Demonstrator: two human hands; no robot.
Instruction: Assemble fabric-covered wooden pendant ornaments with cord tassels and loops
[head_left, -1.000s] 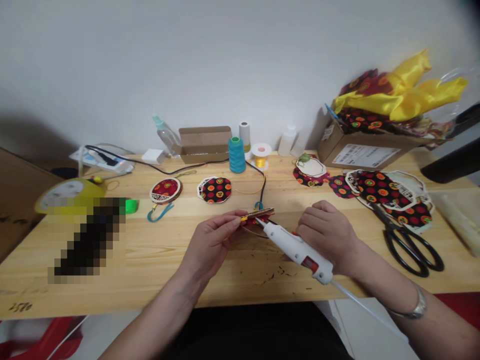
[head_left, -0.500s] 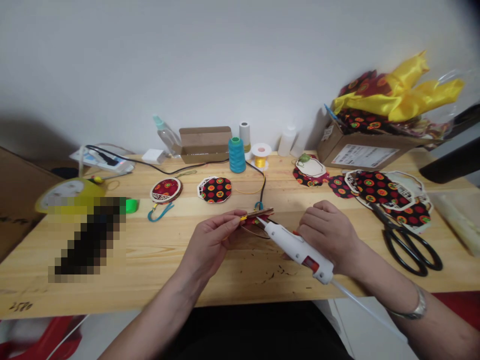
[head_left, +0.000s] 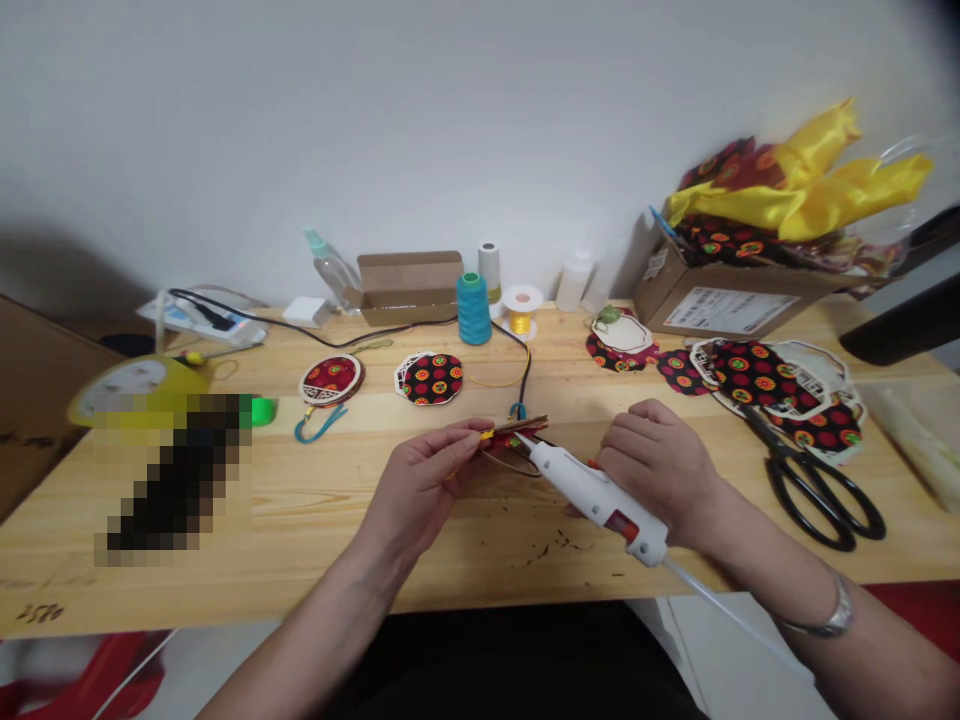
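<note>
Near the middle of the wooden table, my left hand [head_left: 431, 470] pinches a thin fabric-covered ornament [head_left: 517, 428] edge-on, with a yellow bit at its left end and a blue cord loop behind it. My right hand [head_left: 660, 465] is wrapped around the white hot glue gun [head_left: 592, 495], whose metal nozzle points left and meets or nearly meets the underside of the ornament. A clear glue stick [head_left: 739, 620] sticks out of the gun's back end. Beyond lie a round framed ornament [head_left: 330, 380] with a blue strap and a flower-patterned fabric piece [head_left: 431, 380].
Black scissors [head_left: 817, 485] and several patterned pieces [head_left: 772, 380] lie at right. Behind stand a teal thread cone [head_left: 473, 310], a yellow thread spool [head_left: 523, 305] and an open cardboard box [head_left: 411, 290]. A box of fabric [head_left: 727, 300] is at back right. A black cable [head_left: 397, 328] crosses the back.
Almost nothing differs. Both hands, the ornament and the glue gun keep nearly the same place; the view shifts very slightly.
</note>
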